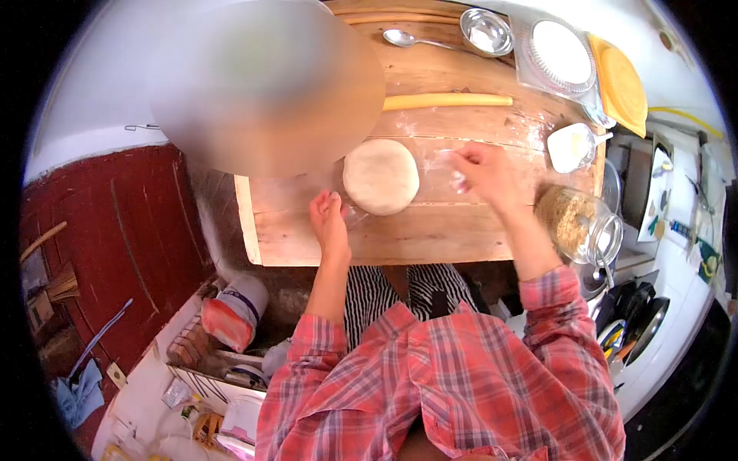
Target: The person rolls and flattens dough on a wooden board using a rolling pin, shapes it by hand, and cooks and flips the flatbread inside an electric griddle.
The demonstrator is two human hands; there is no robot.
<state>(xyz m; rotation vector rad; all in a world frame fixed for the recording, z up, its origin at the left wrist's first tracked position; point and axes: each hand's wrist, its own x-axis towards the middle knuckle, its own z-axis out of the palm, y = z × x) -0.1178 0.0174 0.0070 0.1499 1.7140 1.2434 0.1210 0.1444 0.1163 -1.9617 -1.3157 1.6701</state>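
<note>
A round, flattened piece of pale dough (381, 177) lies on the wooden table (453, 234). Just left of the dough, near the table's front part, is my left hand (330, 219), its fingers curled together; whether they hold anything is too small to tell. To the right of the dough my right hand (484, 175) is raised a little over the floured wood, thumb and fingers pinched together and slightly blurred. Something whitish shows at its fingertips, but I cannot make out what it is. Neither hand touches the dough.
A yellow rolling pin (453, 101) lies behind the dough. A spoon (415, 38) and metal bowl (487, 33) are at the back. On the right are a white cup (570, 148) and a jar of grains (569, 219). A large blurred round shape covers the upper left.
</note>
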